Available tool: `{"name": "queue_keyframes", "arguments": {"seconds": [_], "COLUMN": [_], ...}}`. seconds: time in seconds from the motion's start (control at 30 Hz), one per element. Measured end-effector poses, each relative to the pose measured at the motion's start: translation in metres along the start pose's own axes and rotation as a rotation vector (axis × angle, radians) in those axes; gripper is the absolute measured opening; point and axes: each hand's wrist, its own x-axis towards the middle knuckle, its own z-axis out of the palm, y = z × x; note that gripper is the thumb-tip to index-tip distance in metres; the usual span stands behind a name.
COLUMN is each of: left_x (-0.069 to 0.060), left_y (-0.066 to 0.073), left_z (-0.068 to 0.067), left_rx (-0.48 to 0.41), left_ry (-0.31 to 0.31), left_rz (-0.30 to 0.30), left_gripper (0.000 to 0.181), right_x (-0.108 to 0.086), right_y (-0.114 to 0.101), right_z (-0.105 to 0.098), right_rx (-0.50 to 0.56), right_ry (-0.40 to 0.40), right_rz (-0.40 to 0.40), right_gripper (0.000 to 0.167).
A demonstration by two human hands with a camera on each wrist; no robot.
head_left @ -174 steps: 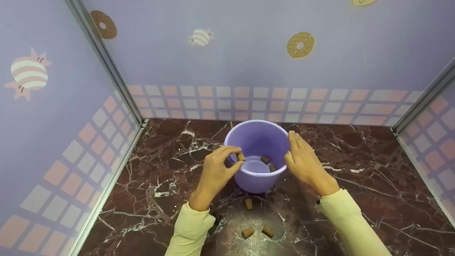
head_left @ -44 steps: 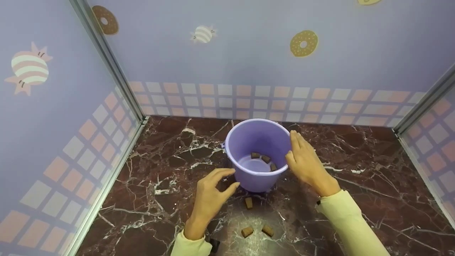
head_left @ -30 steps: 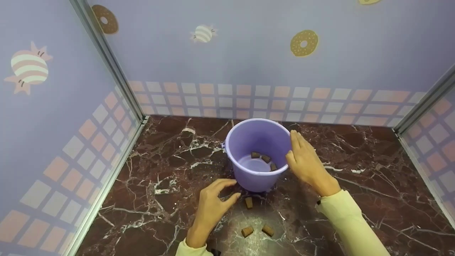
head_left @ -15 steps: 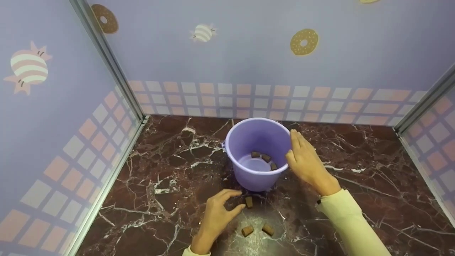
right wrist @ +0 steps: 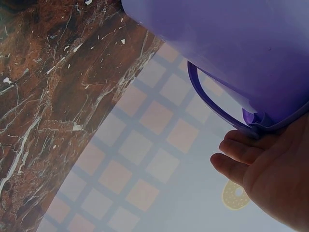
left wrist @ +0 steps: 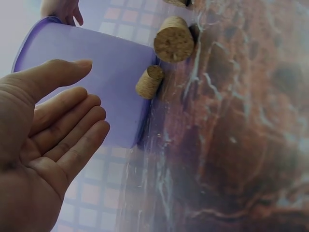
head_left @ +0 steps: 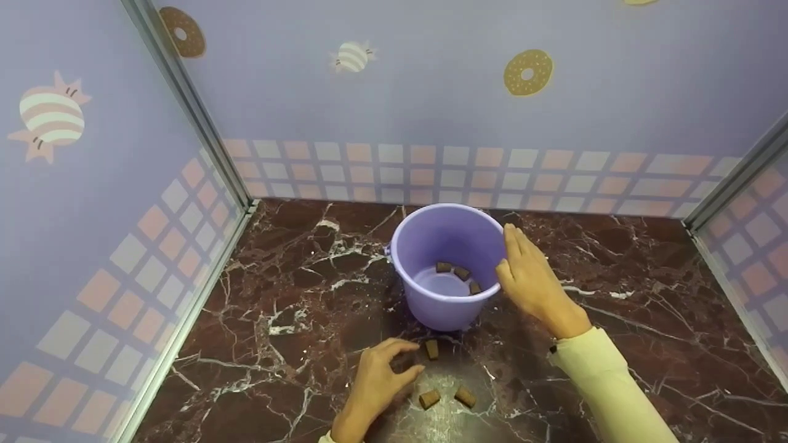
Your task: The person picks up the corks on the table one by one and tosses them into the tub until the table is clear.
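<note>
A purple bucket (head_left: 440, 314) stands upright on the table, with three corks lying inside, one of them a cork (head_left: 443, 267) toward the back. My right hand (head_left: 532, 283) rests against the bucket's right rim, fingers extended; in the right wrist view they touch the rim beside the bucket's handle (right wrist: 207, 99). My left hand (head_left: 378, 378) hovers left of a cork (head_left: 432, 350) lying in front of the bucket. Its thumb and fingers are apart, holding nothing. Nearer me lie a left cork (head_left: 429, 399) and a right cork (head_left: 465, 397).
The tabletop (head_left: 295, 277) is dark red marble-patterned. A lilac back wall (head_left: 431, 92) with tile and doughnut pictures stands close behind the bucket. Side walls enclose the table left and right, joined by metal corner strips (head_left: 184, 111).
My left hand dropped a cork into the bucket, then came down and toward me, to beside the nearest corks on the table. My right hand has stayed at the rim.
</note>
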Motion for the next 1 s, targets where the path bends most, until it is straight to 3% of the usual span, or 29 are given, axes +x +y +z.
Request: {"name": "queue_keyframes", "arguments": {"seconds": [0.17, 0.53, 0.87, 1.0], "left_x": [-0.004, -0.012, -0.014, -0.012], "left_y": [-0.003, -0.004, -0.003, -0.002], "left_z": [0.001, 0.004, 0.005, 0.006], "left_rx": [-0.008, -0.093, -0.105, -0.092], "left_ry": [-0.053, -0.243, -0.372, -0.396], "left_rz": [-0.02, -0.131, -0.146, -0.104], "left_gripper": [0.033, 0.032, 0.034, 0.031], "right_x": [0.001, 0.0, 0.0, -0.001], "right_y": [0.001, 0.0, 0.0, 0.0], "right_z": [0.001, 0.0, 0.0, 0.001], "right_rx": [0.0, 0.001, 0.003, 0.011], "right_ry": [0.002, 0.017, 0.019, 0.024], "right_rz": [-0.004, -0.013, -0.018, -0.016], "right_gripper": [0.067, 0.067, 0.067, 0.066]}}
